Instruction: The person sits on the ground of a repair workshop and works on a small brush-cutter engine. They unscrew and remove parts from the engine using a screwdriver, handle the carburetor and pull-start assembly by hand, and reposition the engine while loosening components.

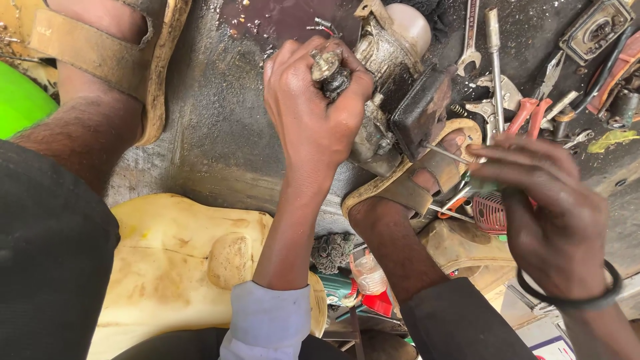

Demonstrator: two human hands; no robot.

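Greasy concrete floor [213, 133]: it is lying dark and oil-stained under everything, with a wet puddle spreading near the top edge.
Yellow plastic container [173, 260]: it is lying on its side near the person's knees; what it is holding cannot be told.
Engine part [387, 73]: a grimy metal assembly is resting on the floor, a sandalled foot [427, 177] pressing beside it as if bracing it.
Left hand [313, 110]: it is clenching around a small brass-topped fitting [325, 65] at the engine part's upper end.
Right hand [547, 200]: it is pinching a thin screwdriver [443, 152], its tip pointing at the engine part's black block.
Step in hand: judging by the grip, a fitting is being worked loose while the tool is waiting.
Next move: it is likely calling for a steady hold and the tip seated squarely.
Loose tools [497, 80]: spanners and red-handled pliers are lying scattered to the right.
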